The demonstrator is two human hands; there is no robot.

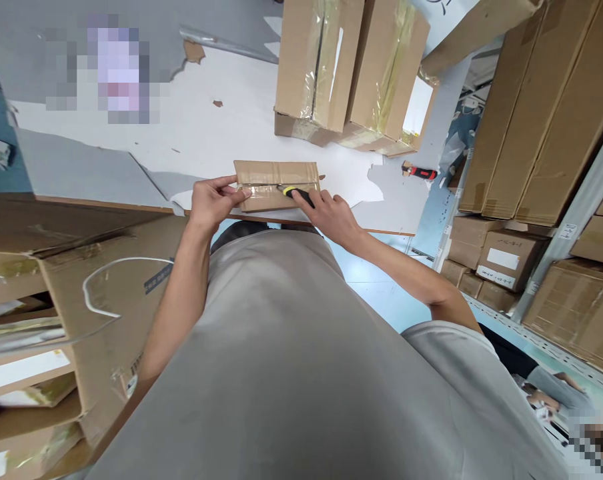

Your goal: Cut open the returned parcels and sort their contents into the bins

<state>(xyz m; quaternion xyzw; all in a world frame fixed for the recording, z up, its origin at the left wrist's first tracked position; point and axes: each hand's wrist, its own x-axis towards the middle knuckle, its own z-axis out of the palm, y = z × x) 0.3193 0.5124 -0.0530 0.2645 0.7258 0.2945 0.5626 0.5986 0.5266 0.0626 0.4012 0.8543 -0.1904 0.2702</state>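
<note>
A small flat cardboard box point(276, 172) rests near the front edge of the table, with clear tape along its middle seam. My left hand point(214, 199) grips the box's left end, fingers behind and thumb on the taped face. In my right hand point(331, 215) is a black and yellow utility knife point(297, 195), its tip at the seam of the box. Whether the blade has entered the tape is too small to tell.
Two taped cartons point(321, 67) stand at the back of the table point(221, 87). A red and black utility knife point(420, 172) lies at the right. Left of me stands a large open carton point(111, 313) with boxes inside. Shelves of boxes point(536, 133) line the right, where another person point(561, 393) is visible.
</note>
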